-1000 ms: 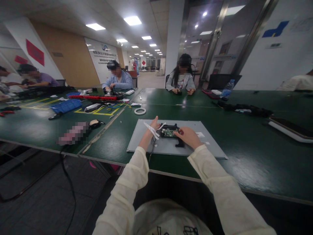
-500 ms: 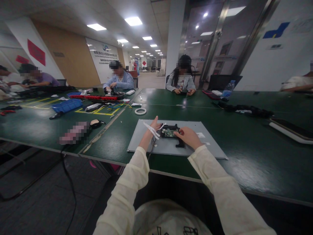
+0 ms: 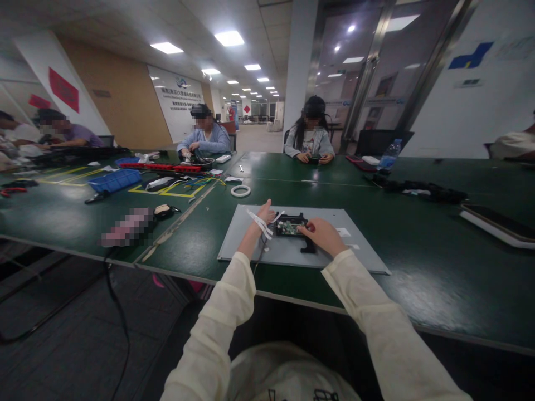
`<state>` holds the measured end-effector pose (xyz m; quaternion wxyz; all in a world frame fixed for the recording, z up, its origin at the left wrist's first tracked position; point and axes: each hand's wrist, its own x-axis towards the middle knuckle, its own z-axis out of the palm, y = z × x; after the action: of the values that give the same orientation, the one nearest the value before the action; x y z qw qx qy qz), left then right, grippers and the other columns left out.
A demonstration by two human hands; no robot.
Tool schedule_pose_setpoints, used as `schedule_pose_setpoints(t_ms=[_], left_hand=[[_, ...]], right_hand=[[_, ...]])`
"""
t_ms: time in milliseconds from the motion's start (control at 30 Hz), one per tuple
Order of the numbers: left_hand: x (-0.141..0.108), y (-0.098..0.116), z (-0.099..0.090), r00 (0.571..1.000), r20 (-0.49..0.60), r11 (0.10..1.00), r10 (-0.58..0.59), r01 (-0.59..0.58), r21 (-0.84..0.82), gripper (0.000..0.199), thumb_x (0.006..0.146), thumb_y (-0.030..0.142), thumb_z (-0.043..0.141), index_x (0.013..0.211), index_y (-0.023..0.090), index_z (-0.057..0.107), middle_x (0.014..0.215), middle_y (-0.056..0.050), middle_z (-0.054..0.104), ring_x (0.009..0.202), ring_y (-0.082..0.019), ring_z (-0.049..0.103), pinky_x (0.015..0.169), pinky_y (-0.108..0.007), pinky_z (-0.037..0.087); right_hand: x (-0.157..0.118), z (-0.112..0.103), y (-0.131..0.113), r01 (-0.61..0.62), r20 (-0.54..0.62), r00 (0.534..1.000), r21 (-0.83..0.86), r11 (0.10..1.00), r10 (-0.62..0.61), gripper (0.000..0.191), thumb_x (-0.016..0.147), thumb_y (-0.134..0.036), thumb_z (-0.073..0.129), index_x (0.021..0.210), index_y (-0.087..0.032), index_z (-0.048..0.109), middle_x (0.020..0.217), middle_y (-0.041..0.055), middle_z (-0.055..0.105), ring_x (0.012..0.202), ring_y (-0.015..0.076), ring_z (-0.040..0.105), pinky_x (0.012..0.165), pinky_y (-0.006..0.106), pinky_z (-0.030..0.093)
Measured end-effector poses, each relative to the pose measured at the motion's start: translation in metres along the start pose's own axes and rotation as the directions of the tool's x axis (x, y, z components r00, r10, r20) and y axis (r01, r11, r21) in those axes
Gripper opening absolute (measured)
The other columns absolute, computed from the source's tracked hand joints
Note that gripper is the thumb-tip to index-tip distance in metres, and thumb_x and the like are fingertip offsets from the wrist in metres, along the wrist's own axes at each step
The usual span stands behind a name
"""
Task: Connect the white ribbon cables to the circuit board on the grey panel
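Barely moved left hand (image 3: 264, 213) or right hand (image 3: 325, 234) since the earlier picture. Pinched board (image 3: 287, 226) with right fingertips, inside black housing (image 3: 291, 216) on panel (image 3: 244, 239); could not tell left grip beside housing. Had strips (image 3: 259, 224) across left wrist, cable (image 3: 259, 253) over panel's front edge, tape (image 3: 241, 191) beyond far edge, table (image 3: 426, 245) reaching right.

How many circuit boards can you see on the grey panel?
1. The green circuit board sits in the black frame, between the left hand and the right hand, which partly covers its right end. Another could be hidden.
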<state>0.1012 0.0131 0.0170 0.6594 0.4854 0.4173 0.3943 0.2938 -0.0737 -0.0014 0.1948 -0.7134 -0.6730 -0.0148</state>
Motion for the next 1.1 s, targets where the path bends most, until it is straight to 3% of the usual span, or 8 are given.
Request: schedule_pose_setpoints(t_ms=[233,1100], left_hand=[[-0.0047,0.0042,0.0002,1.0,-0.014,1.0,-0.003,0.003,0.011,0.079,0.079,0.07,0.033,0.131,0.011,0.037,0.129,-0.022,0.049,0.118,-0.027,0.05,0.094,-0.032,0.041],[-0.0014,0.0038,0.003,0.998,0.032,0.993,-0.063,0.059,0.099,0.071,0.085,0.064,0.025,0.136,0.015,0.032,0.136,-0.017,0.043,0.126,-0.021,0.043,0.102,-0.029,0.033]], right_hand=[[-0.0009,-0.0026,-0.002,-0.011,0.01,1.0,-0.005,1.0,0.011,0.044,0.08,-0.059,0.045,0.075,-0.018,0.059,0.077,0.0064,0.061,0.07,0.0174,0.056,0.06,0.027,0.035],[-0.0015,-0.0014,-0.0036,-0.006,0.006,1.0,-0.02,1.0,0.007,0.046,0.081,-0.061,0.043,0.077,-0.018,0.059,0.078,0.0065,0.061,0.072,0.0174,0.056,0.061,0.027,0.036]])
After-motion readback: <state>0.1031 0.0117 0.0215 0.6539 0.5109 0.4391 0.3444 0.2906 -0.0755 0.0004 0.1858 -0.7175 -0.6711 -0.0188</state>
